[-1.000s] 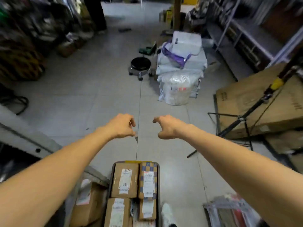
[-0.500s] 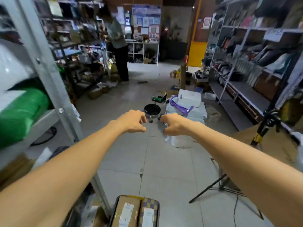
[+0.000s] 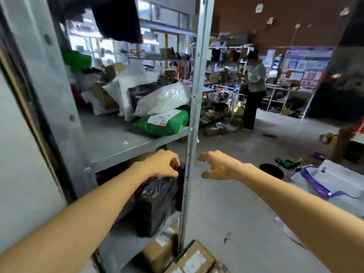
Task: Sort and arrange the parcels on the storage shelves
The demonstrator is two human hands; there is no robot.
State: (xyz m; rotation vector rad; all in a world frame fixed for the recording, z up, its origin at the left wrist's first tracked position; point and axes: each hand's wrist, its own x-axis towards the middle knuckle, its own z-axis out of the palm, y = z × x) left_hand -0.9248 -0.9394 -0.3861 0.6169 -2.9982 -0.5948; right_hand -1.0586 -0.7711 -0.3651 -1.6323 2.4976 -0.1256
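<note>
While our left hand (image 3: pixel 163 164) hangs knuckles-up with its fingers curled tight at the crumpled top of a black plastic-wrapped parcel (image 3: pixel 155 205), we cannot tell whether it pinches the wrap or only sits in front of it. Our right hand (image 3: pixel 218 166) holds nothing. Its fingers are spread and bent like a claw, just to the right of the grey metal upright post (image 3: pixel 194 115) that stands between our two hands. The black parcel stands on the lower level of the rack. Above it is the grey metal shelf board (image 3: pixel 114 140), which carries a green plastic mailer with a white label (image 3: pixel 163 125) at its front corner. Puffy white plastic bags (image 3: pixel 165 99) are heaped behind the mailer. Brown cardboard boxes with white labels (image 3: pixel 195 259) sit at the foot of the post. A second ago we were looking down at these boxes and the grey tiled floor (image 3: pixel 236 194). Half a second ago we were looking up the aisle, with both hands out over open floor. Now the view has swung left to the rack, and our hands have come along in much the same pose. We judge that we have turned from the waiting stock to the shelves and are about to handle or shift the black parcel. Sorting looks barely begun. Farther off, another person (image 3: pixel 254 91) stands at distant shelving.
</note>
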